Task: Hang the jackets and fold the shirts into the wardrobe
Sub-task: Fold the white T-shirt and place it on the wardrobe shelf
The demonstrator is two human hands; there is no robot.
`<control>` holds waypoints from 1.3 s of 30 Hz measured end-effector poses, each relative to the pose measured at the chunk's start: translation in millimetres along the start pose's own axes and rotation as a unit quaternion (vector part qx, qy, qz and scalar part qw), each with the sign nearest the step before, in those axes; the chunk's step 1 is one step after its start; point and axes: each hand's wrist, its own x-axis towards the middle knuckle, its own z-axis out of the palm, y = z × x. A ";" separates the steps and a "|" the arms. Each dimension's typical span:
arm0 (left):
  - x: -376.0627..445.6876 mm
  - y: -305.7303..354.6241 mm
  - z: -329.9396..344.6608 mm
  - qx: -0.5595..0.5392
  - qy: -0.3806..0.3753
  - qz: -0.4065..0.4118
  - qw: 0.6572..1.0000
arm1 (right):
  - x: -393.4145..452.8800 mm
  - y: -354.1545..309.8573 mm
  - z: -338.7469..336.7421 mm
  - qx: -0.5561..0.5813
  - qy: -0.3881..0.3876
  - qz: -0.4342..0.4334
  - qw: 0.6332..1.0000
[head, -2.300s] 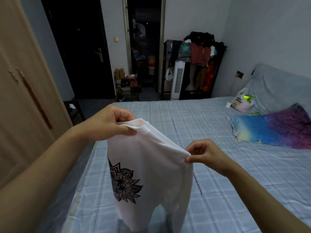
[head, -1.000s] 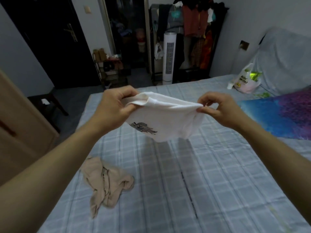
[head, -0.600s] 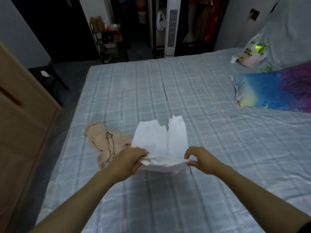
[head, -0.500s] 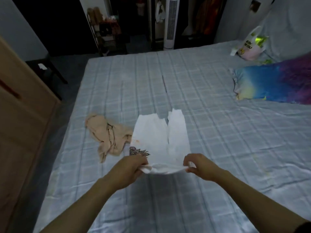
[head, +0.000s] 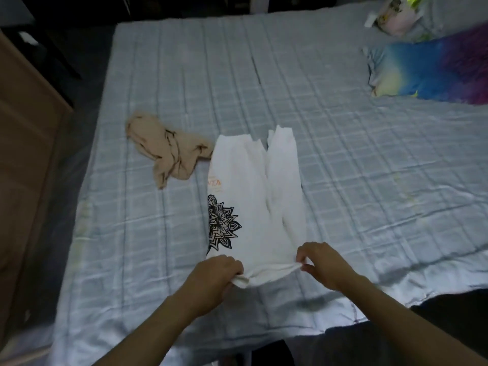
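White shirt (head: 266,196) (folded lengthwise) gripped by both hands.

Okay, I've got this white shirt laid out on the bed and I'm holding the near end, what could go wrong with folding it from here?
The white shirt lies in a narrow strip with its far ends uneven, so folding now may lock in a crooked edge. Your left hand and right hand bunch the near hem, which could crease it. The beige garment touches the shirt's far left corner and might get caught in the fold.
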 end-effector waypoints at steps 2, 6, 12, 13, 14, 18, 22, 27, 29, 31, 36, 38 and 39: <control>-19.0 2.4 34.5 0.001 -0.041 -0.002 0.999 | -13.1 -0.2 29.5 -0.013 -0.044 0.026 0.999; -45.6 -1.0 81.6 0.002 -0.246 -0.030 0.969 | -27.2 -2.4 73.4 -0.010 -0.195 0.092 0.976; -43.5 -26.9 95.1 -0.063 -0.170 -0.109 0.977 | -9.2 -2.9 93.0 0.082 -0.036 0.115 0.989; -36.6 -32.5 91.9 -0.074 -0.130 -0.133 0.980 | -0.8 -5.1 91.9 0.101 0.005 0.114 0.988; -27.8 -36.0 87.6 -0.083 -0.080 -0.159 0.981 | 8.0 -8.4 90.4 0.125 0.040 0.120 0.984; 6.5 -52.0 82.2 -0.155 0.072 -0.257 0.951 | 45.6 -17.1 86.4 0.219 0.117 0.145 0.958; 30.5 -75.0 94.7 -0.160 0.122 -0.274 0.940 | 82.1 -17.3 88.7 0.224 0.127 0.126 0.958; 72.6 -95.5 101.6 -0.108 0.181 -0.224 0.951 | 133.8 -8.9 94.9 0.155 0.178 0.021 0.971; 99.8 -106.3 99.8 -0.054 0.189 -0.207 0.958 | 161.6 -8.1 96.3 0.116 0.177 -0.028 0.977; 132.6 -123.3 96.4 0.043 0.172 -0.194 0.965 | 196.7 -8.7 96.0 0.064 0.175 -0.070 0.980; 198.6 -181.3 97.7 0.151 0.080 -0.224 0.959 | 276.8 14.7 93.9 -0.100 0.073 -0.060 0.990; 201.9 -196.4 112.9 0.149 0.058 -0.242 0.957 | 284.6 38.6 100.7 -0.125 0.077 -0.038 0.988; 200.6 -200.0 119.8 0.147 0.061 -0.244 0.957 | 283.7 46.3 103.8 -0.131 0.084 -0.035 0.987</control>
